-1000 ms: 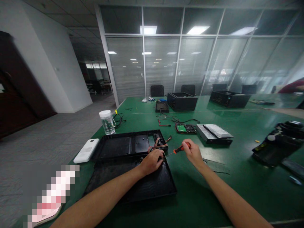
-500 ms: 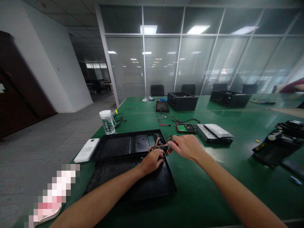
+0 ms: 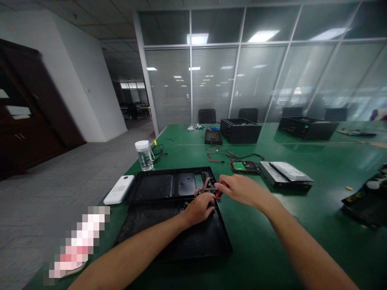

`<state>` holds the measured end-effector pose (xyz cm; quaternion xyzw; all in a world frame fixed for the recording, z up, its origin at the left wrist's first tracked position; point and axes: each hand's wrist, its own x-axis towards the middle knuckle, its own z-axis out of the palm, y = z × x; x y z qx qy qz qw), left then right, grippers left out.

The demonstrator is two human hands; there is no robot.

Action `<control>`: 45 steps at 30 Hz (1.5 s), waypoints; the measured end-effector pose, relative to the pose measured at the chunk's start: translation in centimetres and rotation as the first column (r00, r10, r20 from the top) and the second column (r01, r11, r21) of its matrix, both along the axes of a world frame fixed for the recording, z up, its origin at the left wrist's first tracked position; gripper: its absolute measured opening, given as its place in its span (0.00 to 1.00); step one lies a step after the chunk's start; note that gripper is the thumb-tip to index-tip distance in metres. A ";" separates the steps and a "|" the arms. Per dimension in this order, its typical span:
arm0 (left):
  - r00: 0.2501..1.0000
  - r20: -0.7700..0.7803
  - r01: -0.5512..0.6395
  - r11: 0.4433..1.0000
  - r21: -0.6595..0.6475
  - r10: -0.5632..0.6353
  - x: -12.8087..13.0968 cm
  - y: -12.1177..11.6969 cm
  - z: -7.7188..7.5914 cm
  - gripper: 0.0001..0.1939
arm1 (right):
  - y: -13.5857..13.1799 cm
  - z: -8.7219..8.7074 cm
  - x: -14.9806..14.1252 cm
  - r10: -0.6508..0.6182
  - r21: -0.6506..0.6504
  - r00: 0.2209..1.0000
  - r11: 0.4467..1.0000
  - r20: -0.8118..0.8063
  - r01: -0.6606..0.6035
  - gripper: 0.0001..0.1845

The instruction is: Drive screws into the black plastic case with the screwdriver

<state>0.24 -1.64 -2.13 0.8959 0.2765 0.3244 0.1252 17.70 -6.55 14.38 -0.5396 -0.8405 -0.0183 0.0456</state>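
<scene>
A screwdriver (image 3: 219,195) with a red and black handle is gripped in the right hand (image 3: 243,191), the fingers closed around the handle and the back of the hand turned up. The handle is pointed down toward the upper right corner of the nearer black tray (image 3: 213,241); the blade and its tip cannot be made out. The left hand (image 3: 198,210) is laid over the same corner, its fingers curled and partly closed, the fingertips just beside the screwdriver; whether anything small is pinched there cannot be told. A second black tray (image 3: 155,186) is positioned along the far edge of the first, and striped wires (image 3: 206,185) are bunched at its right end, close to both hands. Both trays are supported on a green table (image 3: 263,253). To the left, a white device (image 3: 119,190) is placed beside the farther tray, with a clear bottle (image 3: 146,158), white-capped, standing beyond it. Past the right hand, a drive with a green board (image 3: 238,166) and a flat metal box (image 3: 288,173) are set side by side. Farther back, two black computer cases (image 3: 242,133) are seen.
</scene>
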 end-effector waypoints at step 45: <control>1.000 -0.007 -0.002 1.000 0.016 0.002 0.1 -0.5 0.6 0.11 | -1.1 0.2 -0.1 -0.005 0.046 1.000 0.999 -0.002 0.005 0.19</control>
